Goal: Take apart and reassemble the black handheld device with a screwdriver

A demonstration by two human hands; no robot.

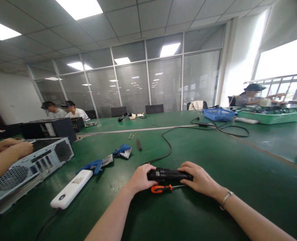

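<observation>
Between my two hands lies a black elongated device, held level at or just above the green table. My left hand grips its left end, thumb and fingers closed round it. On its right end my right hand is closed in the same way, with a bracelet on that wrist. Just below the device, on the near side, lies a screwdriver with an orange and black handle, its shaft pointing right toward my right fingers. A black cable runs behind the device to near my left hand.
Left stand a white power bank-like box, blue-grey gloves and an open metal computer case with another person's hands at it. Ahead lies a dark strip. Blue and green baskets stand far right; other people sit beyond.
</observation>
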